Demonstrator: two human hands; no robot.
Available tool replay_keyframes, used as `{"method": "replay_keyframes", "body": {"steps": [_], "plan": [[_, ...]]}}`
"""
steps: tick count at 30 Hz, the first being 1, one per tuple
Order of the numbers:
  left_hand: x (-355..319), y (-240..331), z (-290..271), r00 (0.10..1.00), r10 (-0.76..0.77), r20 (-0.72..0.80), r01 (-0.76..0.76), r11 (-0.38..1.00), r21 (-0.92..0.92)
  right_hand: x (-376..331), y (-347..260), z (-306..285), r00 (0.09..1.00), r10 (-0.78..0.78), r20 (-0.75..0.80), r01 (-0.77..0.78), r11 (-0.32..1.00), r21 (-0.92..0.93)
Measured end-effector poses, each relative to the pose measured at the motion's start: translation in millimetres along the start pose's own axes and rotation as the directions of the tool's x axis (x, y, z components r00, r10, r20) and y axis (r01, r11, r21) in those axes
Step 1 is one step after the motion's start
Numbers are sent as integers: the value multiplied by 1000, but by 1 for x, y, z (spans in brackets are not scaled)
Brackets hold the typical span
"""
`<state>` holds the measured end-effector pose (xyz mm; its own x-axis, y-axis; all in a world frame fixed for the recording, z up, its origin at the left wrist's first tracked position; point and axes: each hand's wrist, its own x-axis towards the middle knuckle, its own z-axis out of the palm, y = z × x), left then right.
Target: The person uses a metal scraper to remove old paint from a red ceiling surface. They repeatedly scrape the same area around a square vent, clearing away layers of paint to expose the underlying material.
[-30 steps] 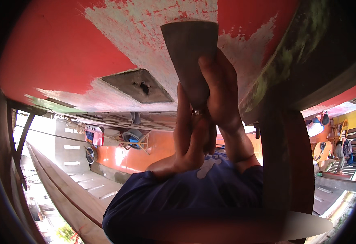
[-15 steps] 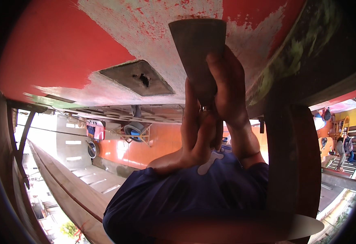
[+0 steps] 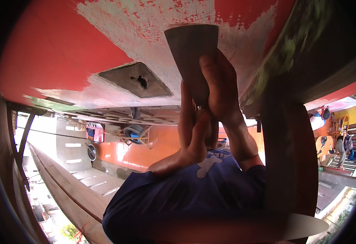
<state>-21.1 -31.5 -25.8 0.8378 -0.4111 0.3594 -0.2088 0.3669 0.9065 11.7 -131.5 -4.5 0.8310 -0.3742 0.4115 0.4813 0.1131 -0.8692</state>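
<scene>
A wide, dark scraper (image 3: 191,53) points up, its broad edge at a red painted surface (image 3: 76,44) overhead. Around that edge the red has worn off to a pale, scuffed patch (image 3: 145,24). My left hand (image 3: 196,132) is closed round the scraper's handle, which is mostly hidden by the fingers. Higher up, my right hand (image 3: 222,87) grips the blade's right side, thumb lying flat on its face. Whether the edge touches the surface, I cannot tell.
A dark diamond-shaped plate (image 3: 135,80) with a ragged hole lies left of the scraper. A thick dark post (image 3: 288,162) stands close on my right, under a dark beam (image 3: 324,65). Far off are a grey tub (image 3: 133,132) and, at right, another person (image 3: 342,148).
The scraper and both hands have shifted slightly down and left, drawing back a little along the pale patch. Both hands keep their grip.
</scene>
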Motion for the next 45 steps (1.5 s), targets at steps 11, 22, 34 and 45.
{"method": "replay_keyframes", "body": {"steps": [11, 22, 34, 45], "plan": [[3, -4, -3, 997, 60, 46, -61, 998, 21, 4, -4, -4, 997, -47, 62, 44, 997, 57], [2, 1, 0, 1000, -13, -26, 13, 1000, -2, 5, -3, 1, 997, -54, 59, 46, 991, 129], [2, 13, -5, 994, 15, 106, -3, 994, -113, 10, -17, 10, 999, -35, 28, 28, 975, 218], [2, 11, -2, 994, 56, 97, -47, 995, -92, 10, -22, 8, 993, 111, -31, -109, 993, 48]]}}
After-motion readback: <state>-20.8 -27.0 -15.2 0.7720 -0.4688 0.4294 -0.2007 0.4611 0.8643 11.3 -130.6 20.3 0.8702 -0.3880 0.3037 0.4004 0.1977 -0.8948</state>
